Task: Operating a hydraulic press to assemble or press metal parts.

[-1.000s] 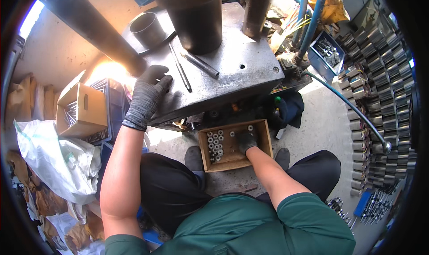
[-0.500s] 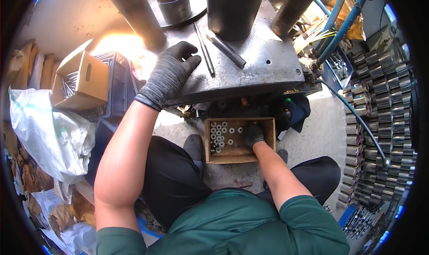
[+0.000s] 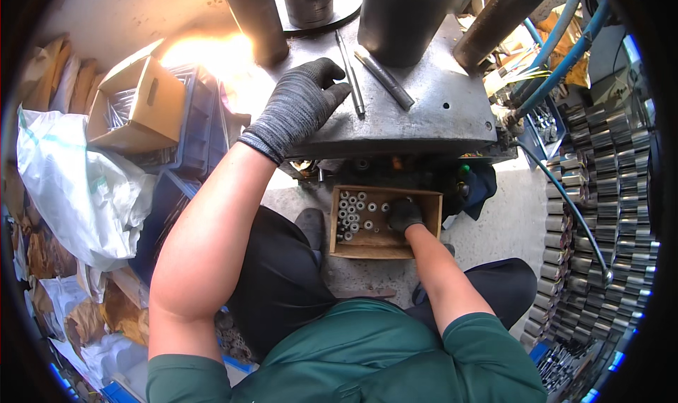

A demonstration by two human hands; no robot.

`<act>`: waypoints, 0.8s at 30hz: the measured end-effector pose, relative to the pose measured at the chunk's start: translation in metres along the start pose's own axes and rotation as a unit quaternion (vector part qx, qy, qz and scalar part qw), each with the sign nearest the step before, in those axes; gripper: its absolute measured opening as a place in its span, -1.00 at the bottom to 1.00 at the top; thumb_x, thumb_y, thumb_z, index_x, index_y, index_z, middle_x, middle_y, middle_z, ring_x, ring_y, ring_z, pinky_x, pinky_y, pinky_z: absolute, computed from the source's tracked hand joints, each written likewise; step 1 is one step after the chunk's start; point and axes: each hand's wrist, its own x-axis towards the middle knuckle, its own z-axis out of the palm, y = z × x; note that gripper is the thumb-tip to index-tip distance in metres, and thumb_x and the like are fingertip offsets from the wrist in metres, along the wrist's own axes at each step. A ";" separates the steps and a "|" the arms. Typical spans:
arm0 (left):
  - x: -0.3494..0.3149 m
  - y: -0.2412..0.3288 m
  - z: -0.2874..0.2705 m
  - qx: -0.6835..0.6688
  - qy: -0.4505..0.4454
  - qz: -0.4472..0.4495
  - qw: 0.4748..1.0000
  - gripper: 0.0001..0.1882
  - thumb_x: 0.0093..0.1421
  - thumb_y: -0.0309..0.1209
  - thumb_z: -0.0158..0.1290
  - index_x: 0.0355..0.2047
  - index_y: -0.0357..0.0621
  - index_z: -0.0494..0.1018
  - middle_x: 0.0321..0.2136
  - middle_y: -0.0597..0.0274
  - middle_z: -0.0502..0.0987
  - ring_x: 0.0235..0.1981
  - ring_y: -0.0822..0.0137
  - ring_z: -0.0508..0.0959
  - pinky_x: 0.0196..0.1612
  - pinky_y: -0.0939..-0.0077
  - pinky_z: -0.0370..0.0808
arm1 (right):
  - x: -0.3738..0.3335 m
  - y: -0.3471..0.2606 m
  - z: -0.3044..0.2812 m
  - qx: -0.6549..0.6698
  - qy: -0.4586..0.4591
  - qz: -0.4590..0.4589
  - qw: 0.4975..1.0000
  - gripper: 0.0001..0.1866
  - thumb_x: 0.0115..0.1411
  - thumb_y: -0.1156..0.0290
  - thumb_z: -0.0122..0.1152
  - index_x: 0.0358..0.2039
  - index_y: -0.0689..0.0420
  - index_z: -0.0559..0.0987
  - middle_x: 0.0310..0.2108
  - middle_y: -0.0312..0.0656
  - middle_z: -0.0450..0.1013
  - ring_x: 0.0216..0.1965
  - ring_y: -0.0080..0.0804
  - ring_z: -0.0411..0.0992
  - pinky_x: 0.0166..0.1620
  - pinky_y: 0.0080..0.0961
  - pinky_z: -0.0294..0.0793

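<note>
My left hand [image 3: 308, 101], in a grey knitted glove, rests at the near left of a thick steel plate [image 3: 438, 131]. Its thumb and bent fingers are apart with nothing between them. Just right of it lie a slim metal rod [image 3: 351, 74] and a thicker dark steel bar [image 3: 385, 78]. Below the plate, my right hand [image 3: 405, 216], in a dark glove, reaches into the right half of a wooden box [image 3: 381, 250]. Its fingers are too dark and hidden to read. Several small metal rings [image 3: 355, 206] lie at the box's left side.
Dark columns [image 3: 254, 21] and a large cylinder [image 3: 402, 21] rise from the plate, with a round metal cup [image 3: 308, 0] behind. At left stand a cardboard box [image 3: 141, 106], blue crates [image 3: 201, 113] and a white sack [image 3: 78, 191]. Stacked metal cylinders [image 3: 600, 205] and a hose [image 3: 572, 198] are at right.
The whole view has shifted, so plate and box appear farther right. My left hand stays at the plate by the rod. Inside the box, my right hand has moved slightly toward me.
</note>
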 end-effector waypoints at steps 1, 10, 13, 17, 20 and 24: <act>0.000 0.000 0.000 -0.002 -0.001 -0.004 1.000 -0.62 0.32 -0.28 0.26 0.06 -0.24 0.59 -0.08 0.00 0.72 -0.06 0.21 0.70 0.09 0.34 0.60 | -0.001 -0.001 -0.001 0.001 -0.006 -0.006 1.000 -0.55 0.16 0.25 0.24 0.03 0.12 0.73 0.07 0.11 0.62 0.14 0.02 0.59 0.22 -0.11 0.55; 0.003 -0.002 0.000 -0.006 -0.001 -0.008 1.000 -0.60 0.33 -0.26 0.25 0.08 -0.24 0.59 -0.06 -0.01 0.72 -0.03 0.19 0.70 0.13 0.33 0.59 | 0.002 -0.007 0.039 -0.106 -0.007 -0.062 0.992 -0.65 0.32 0.42 0.06 -0.02 0.17 0.74 0.08 0.11 0.62 0.14 0.02 0.59 0.20 -0.12 0.58; 0.002 0.000 -0.001 0.002 -0.004 -0.013 1.000 -0.59 0.32 -0.25 0.25 0.07 -0.26 0.59 -0.07 -0.03 0.72 -0.04 0.17 0.70 0.13 0.31 0.59 | 0.004 -0.006 0.041 -0.096 -0.025 -0.072 0.993 -0.66 0.32 0.41 0.09 -0.03 0.18 0.75 0.05 0.12 0.63 0.11 0.03 0.61 0.18 -0.14 0.59; 0.000 0.000 -0.003 -0.002 0.002 -0.007 1.000 -0.61 0.32 -0.25 0.25 0.05 -0.24 0.60 -0.09 -0.05 0.72 -0.05 0.13 0.71 0.11 0.29 0.60 | -0.002 -0.007 0.031 -0.089 -0.031 -0.061 0.994 -0.66 0.29 0.38 0.10 -0.06 0.19 0.75 0.02 0.13 0.64 0.09 0.05 0.62 0.17 -0.12 0.60; 0.000 -0.002 -0.003 0.004 0.005 -0.007 1.000 -0.61 0.31 -0.26 0.25 0.04 -0.24 0.60 -0.10 -0.06 0.72 -0.06 0.12 0.71 0.09 0.29 0.61 | -0.003 -0.009 0.021 -0.053 0.022 -0.076 0.995 -0.65 0.26 0.37 0.11 -0.07 0.18 0.76 0.03 0.14 0.64 0.09 0.05 0.62 0.17 -0.12 0.60; 0.001 -0.002 0.000 0.013 0.004 -0.005 1.000 -0.62 0.32 -0.25 0.23 0.03 -0.25 0.59 -0.10 -0.07 0.71 -0.05 0.08 0.71 0.09 0.27 0.61 | -0.001 -0.009 0.013 -0.049 0.033 -0.083 0.995 -0.55 0.17 0.33 0.17 0.03 0.25 0.70 0.00 0.20 0.63 0.11 0.11 0.59 0.21 -0.07 0.53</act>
